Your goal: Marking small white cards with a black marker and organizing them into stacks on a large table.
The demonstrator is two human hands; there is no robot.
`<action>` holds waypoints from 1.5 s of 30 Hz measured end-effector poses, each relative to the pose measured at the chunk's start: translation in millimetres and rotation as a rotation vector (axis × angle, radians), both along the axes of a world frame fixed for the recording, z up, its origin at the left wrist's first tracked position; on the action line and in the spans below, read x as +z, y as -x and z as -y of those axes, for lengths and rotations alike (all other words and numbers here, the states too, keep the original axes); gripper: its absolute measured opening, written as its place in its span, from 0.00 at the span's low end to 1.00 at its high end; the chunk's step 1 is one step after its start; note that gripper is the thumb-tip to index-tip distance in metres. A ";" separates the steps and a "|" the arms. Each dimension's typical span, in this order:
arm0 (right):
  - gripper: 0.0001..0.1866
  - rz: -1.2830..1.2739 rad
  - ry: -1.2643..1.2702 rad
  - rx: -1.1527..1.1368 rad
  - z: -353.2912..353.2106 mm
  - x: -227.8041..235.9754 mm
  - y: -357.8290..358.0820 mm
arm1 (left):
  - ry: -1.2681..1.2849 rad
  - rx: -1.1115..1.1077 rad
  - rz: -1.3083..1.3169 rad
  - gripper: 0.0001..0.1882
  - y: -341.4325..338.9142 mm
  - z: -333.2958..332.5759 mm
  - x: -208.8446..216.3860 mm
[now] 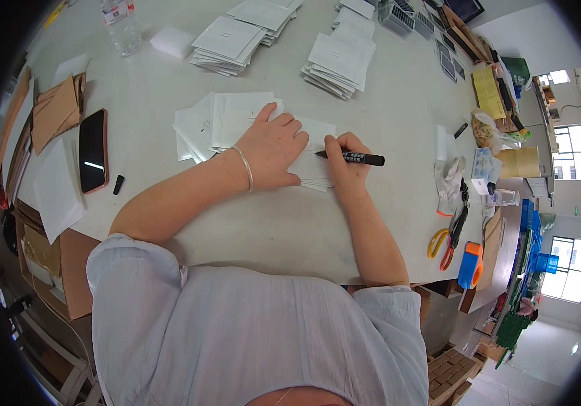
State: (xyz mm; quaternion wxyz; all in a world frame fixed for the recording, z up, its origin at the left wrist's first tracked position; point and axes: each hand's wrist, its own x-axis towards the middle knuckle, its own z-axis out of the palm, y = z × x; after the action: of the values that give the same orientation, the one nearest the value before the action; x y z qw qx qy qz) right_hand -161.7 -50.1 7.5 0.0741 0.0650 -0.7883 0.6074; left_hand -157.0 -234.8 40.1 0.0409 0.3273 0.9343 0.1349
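My right hand [348,169] grips a black marker pen [366,159], its tip at the surface of a white paper packet [319,130] in front of me. My left hand [273,152], with a bangle at the wrist, lies over the packets with its fingers apart and covers part of them. More white packets [236,108] fan out beyond and to the left of that hand, some with small dark marks. A small black cap [119,185] rests beside a dark phone [93,150] on the left.
Stacks of white packets [226,42] stand farther back, others [339,59] to their right. A plastic bottle [122,30] and white foam [172,42] are far left. At right lie scissors [461,223], a glove [448,181] and an orange-blue tape dispenser [470,265] near the table edge.
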 end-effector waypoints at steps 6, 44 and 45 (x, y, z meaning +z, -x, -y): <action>0.14 -0.011 -0.054 0.050 -1.6 -2.1 -2.6 | 0.001 0.008 0.012 0.32 0.1 0.3 1.1; 0.12 0.012 -0.037 0.001 1.6 -3.2 4.4 | -0.006 -0.100 -0.090 0.35 5.7 12.0 11.4; 0.12 -0.017 -0.075 -0.004 1.1 -7.4 5.2 | 0.010 -0.122 -0.068 0.36 4.5 8.4 8.3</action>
State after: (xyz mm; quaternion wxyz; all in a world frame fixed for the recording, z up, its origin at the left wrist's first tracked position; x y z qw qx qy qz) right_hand -166.9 -51.3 0.1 0.0796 0.0716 -0.8099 0.5766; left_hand -161.5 -243.2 48.3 0.0191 0.3879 0.9141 0.1163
